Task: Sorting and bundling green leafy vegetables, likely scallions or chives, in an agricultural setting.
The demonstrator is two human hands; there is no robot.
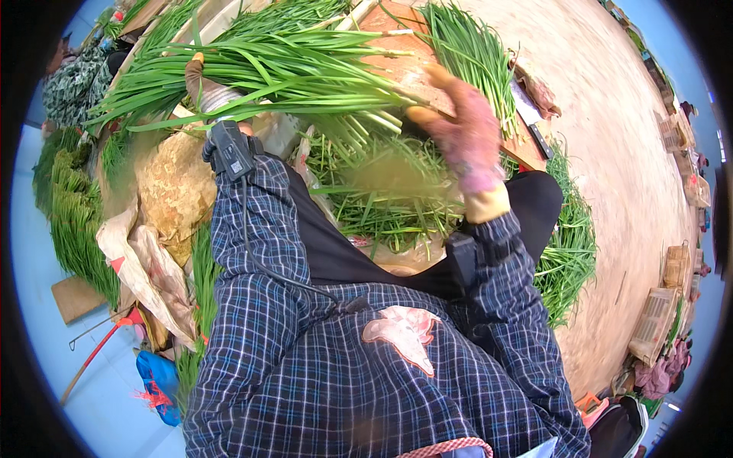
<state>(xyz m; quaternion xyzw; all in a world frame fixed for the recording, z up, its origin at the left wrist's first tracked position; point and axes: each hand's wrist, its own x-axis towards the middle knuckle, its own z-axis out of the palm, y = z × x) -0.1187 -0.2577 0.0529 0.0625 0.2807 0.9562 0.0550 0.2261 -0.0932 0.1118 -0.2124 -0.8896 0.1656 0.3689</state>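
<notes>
One gloved left hand [201, 84] grips one green, long-leaved, pale-stemmed bunch [282, 72] above a loose green heap [366, 210]; one pink-gloved right hand [464, 133], open, hovers near the stems; one black-handled knife [539, 140] lies further right.

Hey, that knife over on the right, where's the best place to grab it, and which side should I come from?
Take the knife by its black handle, probably from the near right side. The knife lies slanted, with its handle pointing back toward your right knee and its pale blade pointing away. The right hand looks open and seems better placed.
</notes>
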